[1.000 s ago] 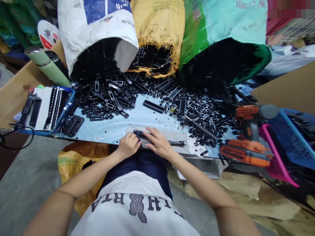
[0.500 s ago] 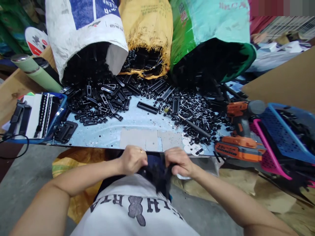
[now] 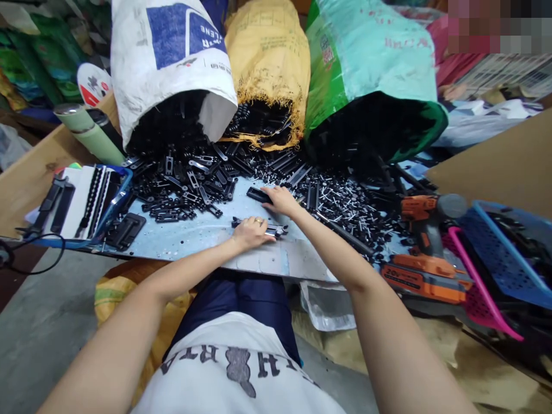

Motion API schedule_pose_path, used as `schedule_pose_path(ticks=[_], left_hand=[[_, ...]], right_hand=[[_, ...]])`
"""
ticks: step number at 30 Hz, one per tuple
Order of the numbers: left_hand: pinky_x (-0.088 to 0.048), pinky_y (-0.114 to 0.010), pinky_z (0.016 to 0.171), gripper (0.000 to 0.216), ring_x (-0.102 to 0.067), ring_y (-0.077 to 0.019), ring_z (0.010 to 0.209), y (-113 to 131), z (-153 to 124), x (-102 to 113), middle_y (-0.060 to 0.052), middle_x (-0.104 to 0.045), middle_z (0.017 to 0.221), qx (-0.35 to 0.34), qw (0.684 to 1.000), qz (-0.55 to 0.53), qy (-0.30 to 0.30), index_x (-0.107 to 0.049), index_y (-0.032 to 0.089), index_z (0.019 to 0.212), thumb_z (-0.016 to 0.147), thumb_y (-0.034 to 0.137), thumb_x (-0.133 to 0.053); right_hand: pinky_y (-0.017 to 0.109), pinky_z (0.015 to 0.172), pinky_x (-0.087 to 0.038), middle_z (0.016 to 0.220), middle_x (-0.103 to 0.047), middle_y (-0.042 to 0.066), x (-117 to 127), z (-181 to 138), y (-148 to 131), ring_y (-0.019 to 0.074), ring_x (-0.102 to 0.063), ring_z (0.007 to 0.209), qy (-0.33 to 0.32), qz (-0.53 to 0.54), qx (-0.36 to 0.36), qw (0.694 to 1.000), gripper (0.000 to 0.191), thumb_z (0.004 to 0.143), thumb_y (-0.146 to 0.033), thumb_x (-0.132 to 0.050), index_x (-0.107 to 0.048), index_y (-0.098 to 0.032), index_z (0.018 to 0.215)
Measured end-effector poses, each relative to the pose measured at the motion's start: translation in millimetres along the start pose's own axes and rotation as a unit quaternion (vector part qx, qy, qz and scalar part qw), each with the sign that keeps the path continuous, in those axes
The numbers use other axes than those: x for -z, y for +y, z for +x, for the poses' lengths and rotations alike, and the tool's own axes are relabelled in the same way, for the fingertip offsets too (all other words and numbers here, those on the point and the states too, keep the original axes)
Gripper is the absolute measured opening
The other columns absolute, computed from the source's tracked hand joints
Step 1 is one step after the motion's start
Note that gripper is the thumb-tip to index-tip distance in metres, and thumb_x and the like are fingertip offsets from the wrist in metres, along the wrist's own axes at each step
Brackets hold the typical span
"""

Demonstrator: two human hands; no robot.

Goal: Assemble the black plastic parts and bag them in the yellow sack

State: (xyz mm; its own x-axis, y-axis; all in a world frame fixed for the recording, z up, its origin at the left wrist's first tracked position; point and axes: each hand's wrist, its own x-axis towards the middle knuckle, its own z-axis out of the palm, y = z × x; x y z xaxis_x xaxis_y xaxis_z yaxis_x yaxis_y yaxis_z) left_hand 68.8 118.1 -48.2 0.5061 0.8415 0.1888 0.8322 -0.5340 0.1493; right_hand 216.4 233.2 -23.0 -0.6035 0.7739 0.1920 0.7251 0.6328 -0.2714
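Note:
My left hand (image 3: 252, 232) rests palm down on a black assembled metal piece (image 3: 271, 229) lying on the pale blue tabletop (image 3: 190, 233), pressing it flat. My right hand (image 3: 281, 199) reaches farther out and its fingers close on the end of a long black bar (image 3: 259, 195) near the middle of the table. A heap of black brackets (image 3: 185, 181) lies to the left of both hands. A spread of small black screws and pins (image 3: 349, 204) lies to the right.
Three open sacks stand at the back: white (image 3: 170, 69), yellow (image 3: 267, 69), green (image 3: 371, 80). An orange cordless drill (image 3: 425, 241) lies at the right beside blue (image 3: 509, 247) and pink baskets. A blue tray (image 3: 81, 201) holds parts at the left. A green bottle (image 3: 88, 135) leans nearby.
Both hands were down at my lap with a black piece half a second ago. They have moved up onto the table; the left lays the piece flat, the right reaches to the black bar.

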Motion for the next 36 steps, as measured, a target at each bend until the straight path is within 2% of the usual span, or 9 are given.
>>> schedule_pose_path(ticks=[2, 6, 12, 15, 21, 27, 31, 34, 36], left_hand=[[-0.042, -0.038, 0.079, 0.057, -0.056, -0.0306, 0.095, -11, 23, 5, -0.021, -0.062, 0.097, 0.034, 0.999, 0.014, -0.011, -0.059, 0.005, 0.108, 0.087, 0.055, -0.041], [-0.037, -0.042, 0.089, 0.036, -0.049, -0.0311, 0.107, -42, 29, 27, -0.020, -0.057, 0.111, 0.164, 0.984, 0.031, 0.065, -0.054, 0.008, 0.113, 0.091, 0.033, -0.042], [-0.041, -0.043, 0.083, 0.036, -0.048, -0.0329, 0.104, -101, -15, 52, -0.022, -0.056, 0.108, 0.459, 0.882, 0.089, 0.060, -0.053, 0.003, 0.108, 0.085, 0.031, -0.046], [-0.041, -0.043, 0.084, 0.030, -0.047, -0.0314, 0.105, -107, -27, 53, -0.021, -0.057, 0.107, 0.455, 0.885, 0.094, 0.031, -0.054, 0.004, 0.105, 0.085, 0.023, -0.044], [-0.041, -0.045, 0.083, 0.022, -0.047, -0.0338, 0.105, -98, -57, 44, -0.020, -0.056, 0.108, 0.424, 0.899, 0.094, 0.056, -0.058, 0.009, 0.095, 0.083, 0.024, -0.047], [-0.041, -0.039, 0.091, 0.022, -0.054, -0.0243, 0.105, -88, -76, 57, -0.013, -0.060, 0.105, 0.336, 0.859, -0.125, 0.366, -0.051, 0.015, 0.090, 0.082, 0.035, -0.058], [-0.048, -0.027, 0.074, 0.027, -0.062, -0.0130, 0.075, -48, -79, 63, -0.003, -0.062, 0.084, 0.259, 0.801, -0.331, 0.426, -0.045, 0.019, 0.104, 0.090, 0.042, -0.047], [-0.048, -0.027, 0.075, 0.030, -0.062, -0.0146, 0.079, -17, -77, 62, -0.004, -0.063, 0.088, 0.205, 0.861, -0.359, 0.297, -0.050, 0.019, 0.110, 0.093, 0.041, -0.041], [-0.046, -0.030, 0.085, 0.032, -0.060, -0.0172, 0.094, -6, -75, 63, -0.007, -0.063, 0.101, 0.169, 0.891, -0.360, 0.218, -0.054, 0.018, 0.115, 0.095, 0.037, -0.036]], right_hand=[[0.044, 0.083, -0.043, 0.096, -0.065, 0.013, 15, 14, 9, 0.0282, -0.054, 0.091, -0.003, -0.014, 0.013, 1.000, 0.051, 0.071, -0.024, -0.066, -0.054, -0.012, 0.120], [0.038, 0.082, -0.047, 0.102, -0.060, 0.009, 34, 0, -11, 0.0216, -0.056, 0.090, 0.159, 0.151, 0.000, 0.976, 0.062, 0.073, -0.027, -0.064, -0.040, -0.018, 0.129], [0.037, 0.079, -0.052, 0.100, -0.058, 0.006, -9, -71, -59, 0.0210, -0.063, 0.093, 0.141, 0.457, -0.028, 0.878, 0.051, 0.074, -0.053, -0.063, -0.035, -0.025, 0.106], [0.040, 0.081, -0.052, 0.094, -0.061, 0.006, -32, -102, -56, 0.0224, -0.064, 0.094, 0.150, 0.455, -0.054, 0.876, 0.056, 0.071, -0.055, -0.067, -0.034, -0.025, 0.105], [0.045, 0.091, -0.045, 0.107, -0.063, 0.012, -27, -132, -40, 0.0255, -0.057, 0.104, 0.049, 0.180, -0.022, 0.982, 0.037, 0.078, -0.046, -0.063, -0.056, -0.019, 0.104], [0.047, 0.096, -0.039, 0.111, -0.062, 0.013, -33, -101, -79, 0.0262, -0.054, 0.107, 0.005, 0.159, -0.021, 0.987, 0.042, 0.087, -0.044, -0.051, -0.056, -0.019, 0.120], [0.035, 0.074, -0.052, 0.101, -0.062, 0.007, -30, -86, -104, 0.0175, -0.063, 0.079, 0.044, 0.448, -0.147, 0.881, 0.053, 0.087, -0.052, -0.045, -0.045, -0.023, 0.131], [0.027, 0.053, -0.051, 0.069, -0.059, -0.001, -21, -79, -122, 0.0127, -0.059, 0.053, 0.025, 0.606, -0.210, 0.767, 0.066, 0.086, -0.060, -0.038, -0.030, -0.023, 0.141], [0.025, 0.049, -0.049, 0.058, -0.055, -0.004, -15, -76, -130, 0.0121, -0.056, 0.049, 0.026, 0.648, -0.213, 0.731, 0.072, 0.084, -0.063, -0.039, -0.027, -0.022, 0.143]])
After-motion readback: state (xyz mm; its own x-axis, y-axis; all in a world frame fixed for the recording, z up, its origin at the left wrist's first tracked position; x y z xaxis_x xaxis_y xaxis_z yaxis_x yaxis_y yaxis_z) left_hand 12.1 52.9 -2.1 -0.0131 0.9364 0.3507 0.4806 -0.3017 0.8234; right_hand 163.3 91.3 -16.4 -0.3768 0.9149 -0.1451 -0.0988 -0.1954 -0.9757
